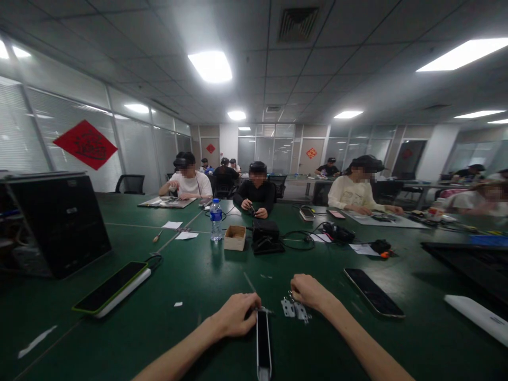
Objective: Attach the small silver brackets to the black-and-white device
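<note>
My left hand [237, 314] is closed, its fingertips at the far end of a long, narrow black device with a white edge [263, 346] that points toward me. What the fingers pinch, if anything, is hidden. A thin pale strip [249, 281] shows just beyond them. My right hand [311, 290] has curled fingers over a small group of flat metal plates with holes [294, 309]. They look like small brackets or hinges. Its fingertips are mostly covered, so I cannot make out what they grip.
A phone [373, 292] lies to the right, and a green-edged phone [113, 286] rests on a white block at left. Ahead stand a water bottle [216, 219], a small cardboard box [235, 238] and a black stand [266, 236]. Several people sit across the green table [159, 338].
</note>
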Demonstrator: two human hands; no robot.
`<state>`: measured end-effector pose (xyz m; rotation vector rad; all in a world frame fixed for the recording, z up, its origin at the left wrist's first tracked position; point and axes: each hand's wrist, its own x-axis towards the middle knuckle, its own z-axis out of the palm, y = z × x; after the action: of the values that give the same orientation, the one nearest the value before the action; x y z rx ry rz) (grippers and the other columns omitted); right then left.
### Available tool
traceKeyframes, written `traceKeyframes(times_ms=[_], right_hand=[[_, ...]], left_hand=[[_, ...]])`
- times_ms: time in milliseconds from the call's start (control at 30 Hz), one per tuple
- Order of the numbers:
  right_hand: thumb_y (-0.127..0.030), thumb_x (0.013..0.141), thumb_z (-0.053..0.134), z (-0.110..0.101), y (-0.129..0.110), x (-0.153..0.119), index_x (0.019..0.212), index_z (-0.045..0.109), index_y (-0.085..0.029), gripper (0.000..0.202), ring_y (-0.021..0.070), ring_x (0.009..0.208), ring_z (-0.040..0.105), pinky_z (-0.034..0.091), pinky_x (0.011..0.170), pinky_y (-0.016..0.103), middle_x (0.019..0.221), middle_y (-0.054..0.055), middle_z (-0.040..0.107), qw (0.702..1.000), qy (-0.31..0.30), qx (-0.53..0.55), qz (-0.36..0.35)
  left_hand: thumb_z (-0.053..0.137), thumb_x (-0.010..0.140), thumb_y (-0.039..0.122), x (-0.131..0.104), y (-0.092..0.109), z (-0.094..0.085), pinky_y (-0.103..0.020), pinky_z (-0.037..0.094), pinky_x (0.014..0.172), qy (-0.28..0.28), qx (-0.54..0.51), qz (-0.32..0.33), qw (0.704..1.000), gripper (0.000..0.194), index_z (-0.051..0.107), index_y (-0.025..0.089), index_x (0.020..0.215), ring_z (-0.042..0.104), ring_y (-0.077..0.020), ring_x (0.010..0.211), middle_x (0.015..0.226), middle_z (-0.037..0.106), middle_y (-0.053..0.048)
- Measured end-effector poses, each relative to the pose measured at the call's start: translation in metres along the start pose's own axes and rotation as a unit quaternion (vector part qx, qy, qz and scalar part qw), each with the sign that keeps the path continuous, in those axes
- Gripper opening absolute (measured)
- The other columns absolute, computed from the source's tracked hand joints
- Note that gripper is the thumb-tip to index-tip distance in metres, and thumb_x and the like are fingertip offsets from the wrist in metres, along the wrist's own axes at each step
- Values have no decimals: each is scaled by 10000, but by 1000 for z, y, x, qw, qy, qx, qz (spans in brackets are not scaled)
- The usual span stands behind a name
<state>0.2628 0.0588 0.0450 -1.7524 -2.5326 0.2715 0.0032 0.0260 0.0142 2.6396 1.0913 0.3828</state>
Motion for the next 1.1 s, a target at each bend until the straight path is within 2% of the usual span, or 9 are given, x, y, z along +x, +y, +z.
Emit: traceKeyframes(times_ms=[233, 400, 567, 767, 900, 1100], right_hand=[[-174, 817, 491, 10, 4, -1, 784, 649, -146, 163, 171, 763, 589, 413, 645, 245, 886, 87, 626, 999, 36, -8, -21], [-206, 884, 426, 24, 12, 0, 820, 632, -145, 225, 170, 772, 585, 422, 675, 256, 876, 79, 617, 997, 68, -4, -23], [-190, 903, 414, 33, 18, -3, 869, 614, -137, 210, 173, 789, 583, 443, 699, 255, 900, 90, 609, 995, 101, -2, -4], [-203, 930, 383, 30, 38, -14, 992, 628, -162, 256, 175, 931, 578, 435, 843, 265, 1001, 87, 598, 988, 149, -9, -23], [-239, 929, 400, 29, 42, -19, 1079, 635, -216, 280, 178, 974, 576, 442, 853, 270, 1059, 69, 600, 991, 129, 13, -40], [-237, 911, 420, 28, 23, -19, 1102, 662, -228, 308, 196, 955, 584, 448, 807, 281, 1072, 82, 607, 996, 78, 8, -52]], left_hand=[[429, 876, 210, -3, 4, -1, -279, 438, 774, 6, 0, -6, 1000, 169, 517, 208, 1021, 578, -167, 843, 976, 627, -24], [435, 874, 210, -4, 4, 0, -283, 441, 786, 16, 1, 0, 1000, 178, 520, 205, 1030, 581, -164, 842, 977, 629, -23], [426, 889, 223, -5, 3, 2, -276, 445, 805, 18, -7, 5, 1000, 175, 520, 207, 1035, 586, -159, 855, 979, 632, -21], [417, 885, 212, -2, -2, 6, -284, 447, 773, 29, 4, 25, 999, 175, 517, 194, 1027, 590, -169, 830, 961, 631, -32], [427, 881, 213, -1, -4, 8, -273, 445, 765, 29, -7, 31, 999, 155, 517, 204, 1006, 595, -163, 824, 956, 631, -25], [415, 879, 212, -2, -1, 4, -267, 450, 751, 32, 5, 42, 999, 158, 506, 198, 1008, 599, -166, 830, 948, 622, -26]])
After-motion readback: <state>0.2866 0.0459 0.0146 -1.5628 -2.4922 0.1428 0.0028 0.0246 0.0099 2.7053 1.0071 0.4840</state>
